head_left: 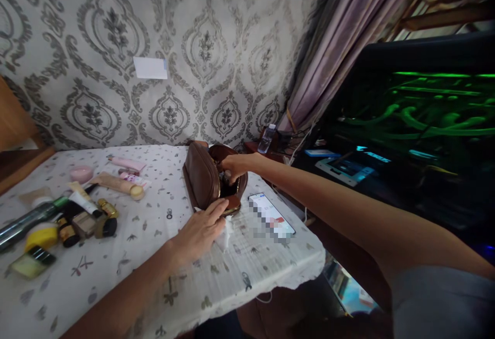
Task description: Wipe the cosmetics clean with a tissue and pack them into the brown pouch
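One brown pouch (204, 176) stands open on the table (154, 256) — the right hand (232, 166) reaches inside, its grip hidden, so I cannot tell. The left hand (201, 231) lies spread against the pouch's near side, beside one phone (271, 216).

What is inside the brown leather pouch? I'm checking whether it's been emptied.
Inside the brown leather pouch, only the right hand shows, fingers dipped into the dark opening. Any contents are hidden by the hand and shadow.

Left hand (201, 231) flat; right hand (234, 166) seemingly curled.
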`<state>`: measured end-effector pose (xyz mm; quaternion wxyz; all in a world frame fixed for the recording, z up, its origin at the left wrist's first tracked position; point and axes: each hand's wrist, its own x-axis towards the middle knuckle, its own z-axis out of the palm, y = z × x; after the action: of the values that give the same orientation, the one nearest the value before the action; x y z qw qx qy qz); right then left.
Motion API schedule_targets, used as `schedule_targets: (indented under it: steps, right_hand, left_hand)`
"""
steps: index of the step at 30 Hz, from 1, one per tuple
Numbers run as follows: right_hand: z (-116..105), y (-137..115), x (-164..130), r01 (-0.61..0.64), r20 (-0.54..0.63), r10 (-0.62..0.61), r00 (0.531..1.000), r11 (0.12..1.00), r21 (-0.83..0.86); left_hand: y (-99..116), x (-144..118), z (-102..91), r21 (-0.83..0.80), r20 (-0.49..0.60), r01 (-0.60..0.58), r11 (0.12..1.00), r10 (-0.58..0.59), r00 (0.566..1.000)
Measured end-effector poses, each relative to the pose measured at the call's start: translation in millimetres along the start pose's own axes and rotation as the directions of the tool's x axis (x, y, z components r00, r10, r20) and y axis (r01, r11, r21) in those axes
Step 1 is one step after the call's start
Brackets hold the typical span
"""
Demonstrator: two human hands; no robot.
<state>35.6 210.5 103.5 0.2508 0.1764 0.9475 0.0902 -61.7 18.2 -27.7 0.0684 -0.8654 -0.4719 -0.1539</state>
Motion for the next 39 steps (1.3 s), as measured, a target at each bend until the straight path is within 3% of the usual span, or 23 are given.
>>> schedule_targets:
  steps: [4, 18, 22, 30, 39]
  right_hand:
    - [1, 4, -4, -0.014, -0.094, 0.015, 0.996, 1.000, 0.007]
    - [-16, -11, -16, 0.004, 0.094, -0.007, 0.996, 0.999, 0.037]
    - [-15, -20, -17, -0.057, 0.089, 0.059, 0.994, 0.998, -0.024]
    - [-17, -31, -23, -0.063, 0.096, 0.069, 0.993, 0.996, -0.068]
    - [-12, -24, -16, -0.078, 0.078, 0.081, 0.994, 0.996, -0.040]
  left_hand:
    - [0, 0, -0.5, -0.013, 0.002, 0.012, 1.000, -0.012, 1.000]
    - [-3, -2, 2.1, -0.034, -0.011, 0.011, 0.999, -0.011, 1.000]
    - [-4, -2, 0.4, -0.013, -0.004, -0.003, 1.000, 0.003, 1.000]
    - [-2, 0, 0.1, -0.046, 0.020, 0.034, 0.998, -0.033, 0.999]
    - [-1, 3, -12.1, -0.074, 0.081, 0.052, 0.996, -0.046, 0.996]
